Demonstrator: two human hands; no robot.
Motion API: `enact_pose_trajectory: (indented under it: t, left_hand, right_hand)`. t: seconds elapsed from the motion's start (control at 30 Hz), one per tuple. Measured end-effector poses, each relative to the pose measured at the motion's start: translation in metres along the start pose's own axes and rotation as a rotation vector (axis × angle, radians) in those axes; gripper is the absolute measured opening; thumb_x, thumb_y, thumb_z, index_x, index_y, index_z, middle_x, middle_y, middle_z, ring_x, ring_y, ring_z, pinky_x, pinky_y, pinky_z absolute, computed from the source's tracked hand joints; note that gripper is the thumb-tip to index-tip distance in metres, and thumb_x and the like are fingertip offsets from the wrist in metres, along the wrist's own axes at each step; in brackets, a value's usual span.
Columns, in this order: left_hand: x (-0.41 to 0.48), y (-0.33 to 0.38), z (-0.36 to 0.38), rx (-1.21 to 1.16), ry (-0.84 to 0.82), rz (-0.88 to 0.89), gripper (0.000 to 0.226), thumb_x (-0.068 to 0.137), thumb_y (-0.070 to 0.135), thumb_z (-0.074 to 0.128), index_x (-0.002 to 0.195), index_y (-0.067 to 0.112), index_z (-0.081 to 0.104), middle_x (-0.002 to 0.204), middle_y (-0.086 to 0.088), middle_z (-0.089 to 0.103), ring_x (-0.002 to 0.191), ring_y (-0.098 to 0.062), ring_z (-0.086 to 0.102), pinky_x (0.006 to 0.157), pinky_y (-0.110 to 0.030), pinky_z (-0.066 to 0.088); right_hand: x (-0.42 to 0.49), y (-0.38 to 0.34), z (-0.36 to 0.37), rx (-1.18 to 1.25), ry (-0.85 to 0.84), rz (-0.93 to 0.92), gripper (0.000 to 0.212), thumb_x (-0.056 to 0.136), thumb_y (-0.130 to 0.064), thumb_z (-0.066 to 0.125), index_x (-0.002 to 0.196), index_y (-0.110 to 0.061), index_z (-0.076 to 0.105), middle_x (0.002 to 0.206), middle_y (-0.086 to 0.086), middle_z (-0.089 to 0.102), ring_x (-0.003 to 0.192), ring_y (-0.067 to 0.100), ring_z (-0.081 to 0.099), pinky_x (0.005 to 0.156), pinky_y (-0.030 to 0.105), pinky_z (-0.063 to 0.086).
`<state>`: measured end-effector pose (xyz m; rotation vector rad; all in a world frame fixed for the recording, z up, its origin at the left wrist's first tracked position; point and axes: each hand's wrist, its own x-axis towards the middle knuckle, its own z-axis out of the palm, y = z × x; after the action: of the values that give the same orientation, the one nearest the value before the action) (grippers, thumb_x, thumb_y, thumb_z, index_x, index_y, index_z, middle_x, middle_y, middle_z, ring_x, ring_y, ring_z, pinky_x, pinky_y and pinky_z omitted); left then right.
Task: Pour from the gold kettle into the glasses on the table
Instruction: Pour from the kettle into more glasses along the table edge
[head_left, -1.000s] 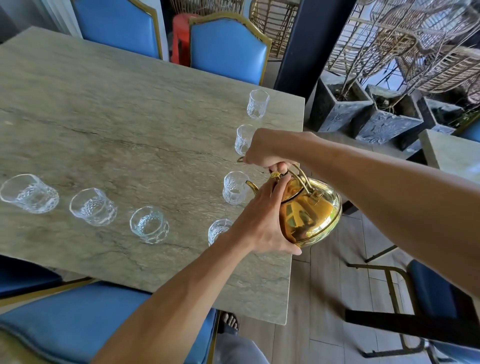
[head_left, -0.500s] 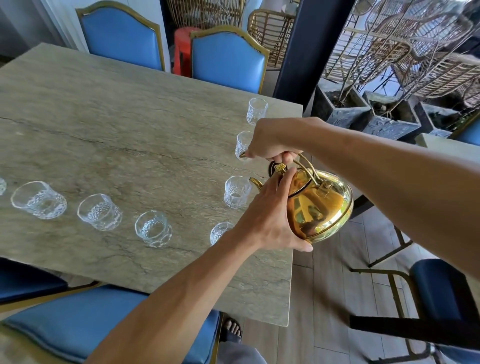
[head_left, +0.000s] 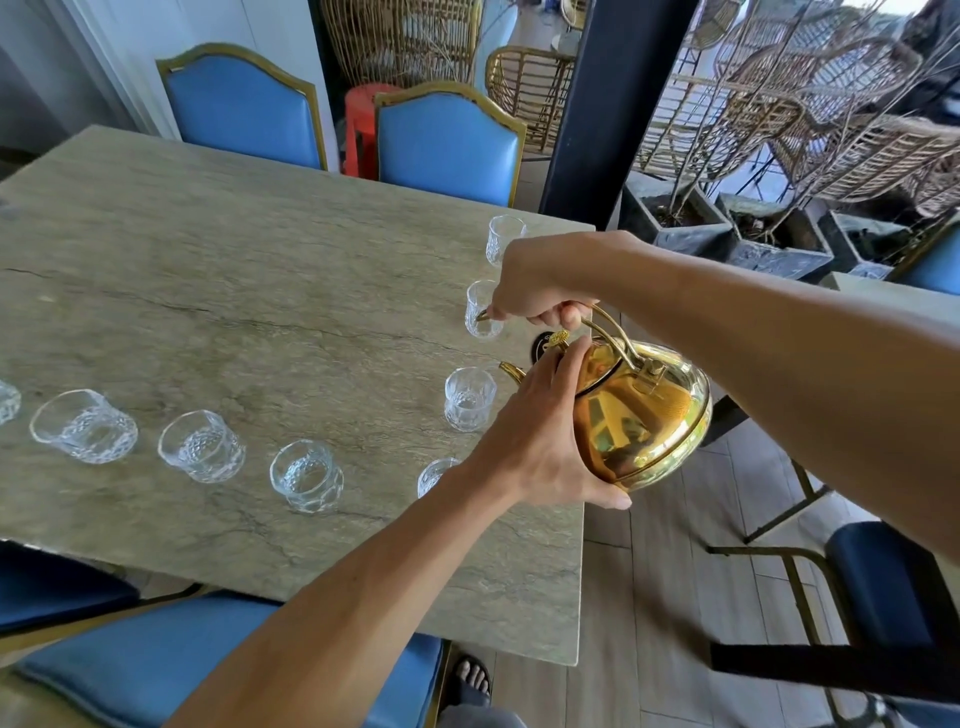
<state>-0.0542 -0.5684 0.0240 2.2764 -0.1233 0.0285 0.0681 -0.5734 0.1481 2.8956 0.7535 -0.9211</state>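
The gold kettle (head_left: 641, 415) hangs tilted over the table's right edge, its spout (head_left: 511, 370) pointing left just above a clear patterned glass (head_left: 469, 399). My right hand (head_left: 540, 283) grips the kettle's wire handle from above. My left hand (head_left: 540, 441) lies against the kettle's near side and lid, fingers straight, thumb under the body. Other glasses stand near the right edge (head_left: 505, 240), (head_left: 480, 310), (head_left: 435, 475), the last partly hidden by my left wrist. Three more glasses line the front: (head_left: 306, 475), (head_left: 201, 446), (head_left: 83, 426).
The marble table (head_left: 234, 291) ends just under the kettle. Blue chairs stand at the far side (head_left: 449, 145) and near side (head_left: 156, 660). A dark pillar (head_left: 608, 104), stone planters (head_left: 691, 228) and a dark chair (head_left: 883, 582) lie to the right.
The kettle has lifted slightly and stays tilted toward the same glass. The view has shifted, so the table and glasses sit lower and more to the right in frame.
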Motion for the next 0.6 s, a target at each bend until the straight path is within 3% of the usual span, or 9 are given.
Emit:
enact_pose_trajectory:
  t: [0.27,0.6]
  left_hand:
    - [0.001,-0.005,0.006,-0.01,-0.008,-0.007,0.153,0.045,0.05,0.1,0.159,0.03,-0.001,0.162,-0.003,0.017,0.149,-0.022,0.023,0.121,-0.045,0.032]
    - [0.0,-0.026,0.013,-0.03,-0.04,-0.02,0.155,0.046,0.048,0.101,0.16,0.024,-0.001,0.165,-0.003,0.012,0.153,-0.021,0.019,0.122,-0.045,0.031]
  right_hand:
    - [0.006,0.002,0.007,0.013,-0.02,-0.006,0.043,0.102,-0.033,0.051,0.067,-0.008,0.053,0.04,-0.002,0.04,0.031,0.012,0.033,0.039,0.02,0.03]
    - [0.026,0.002,0.024,0.043,-0.046,0.003,0.039,0.103,-0.029,0.048,0.069,-0.009,0.052,0.048,0.002,0.041,0.036,0.014,0.033,0.042,0.022,0.029]
